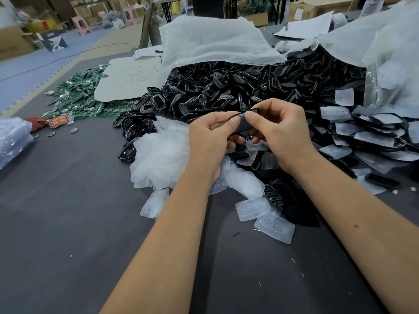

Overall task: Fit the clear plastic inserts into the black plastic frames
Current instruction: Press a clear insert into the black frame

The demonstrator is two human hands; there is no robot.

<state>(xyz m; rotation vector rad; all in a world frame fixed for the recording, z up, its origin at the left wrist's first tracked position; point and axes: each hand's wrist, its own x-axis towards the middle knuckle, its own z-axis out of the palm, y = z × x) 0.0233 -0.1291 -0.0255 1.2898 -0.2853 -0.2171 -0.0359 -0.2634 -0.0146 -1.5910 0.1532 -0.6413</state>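
A loose clear insert (274, 227) is left lying nearest, below the black frame (243, 123) that is pinched at both ends by the left hand (209, 141) and right hand (282, 134) — thumbs clamped on it — while heaps of unfitted frames (226, 87) beyond suggest most work remains.

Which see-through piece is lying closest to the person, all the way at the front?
The clear insert with four round bumps in a row, lying flat on the dark table between the forearms. The other clear ones lie farther back, by the piles.
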